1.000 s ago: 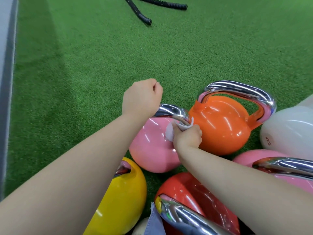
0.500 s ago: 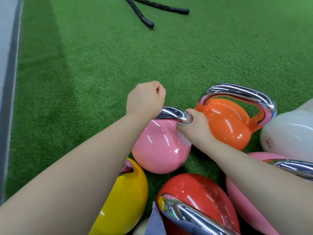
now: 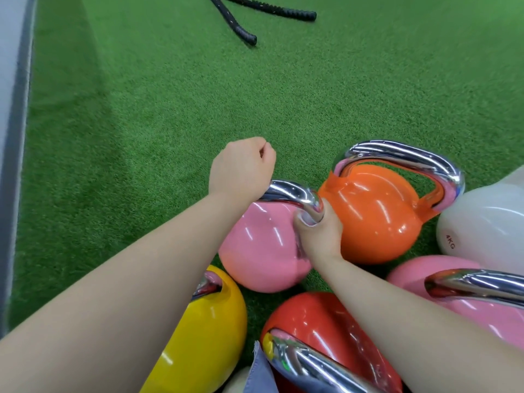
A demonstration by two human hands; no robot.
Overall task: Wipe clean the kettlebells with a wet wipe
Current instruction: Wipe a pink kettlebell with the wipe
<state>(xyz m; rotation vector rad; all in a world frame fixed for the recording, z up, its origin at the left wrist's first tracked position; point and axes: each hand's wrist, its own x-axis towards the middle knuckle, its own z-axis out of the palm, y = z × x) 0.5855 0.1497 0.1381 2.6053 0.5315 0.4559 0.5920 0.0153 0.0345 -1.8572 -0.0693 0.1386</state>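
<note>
Floor: green artificial turf (image 3: 147,114), short pile, evenly lit, brighter toward the upper right. Grey band (image 3: 12,137) runs along the left edge, a darker strip beside it where it meets the turf. Two thick black ropes (image 3: 241,26) lie on the turf at top, ends apart.

The wet wipe (image 3: 309,222) shows only as a pale sliver under the right hand (image 3: 319,234), whose grip covers the near end of the pink kettlebell's handle (image 3: 295,194) — the far end of that handle is hidden behind the left hand (image 3: 241,168), so what its curled fingers close on cannot be told. The white kettlebell (image 3: 482,222), a second pink kettlebell (image 3: 482,316) and the two black ropes (image 3: 241,26) are cut off by the picture's edges. A grey-blue cloth (image 3: 259,375) at the bottom edge is too cropped to identify — the forearms hide much of the yellow kettlebell (image 3: 204,341) and red kettlebell (image 3: 326,336).
</note>
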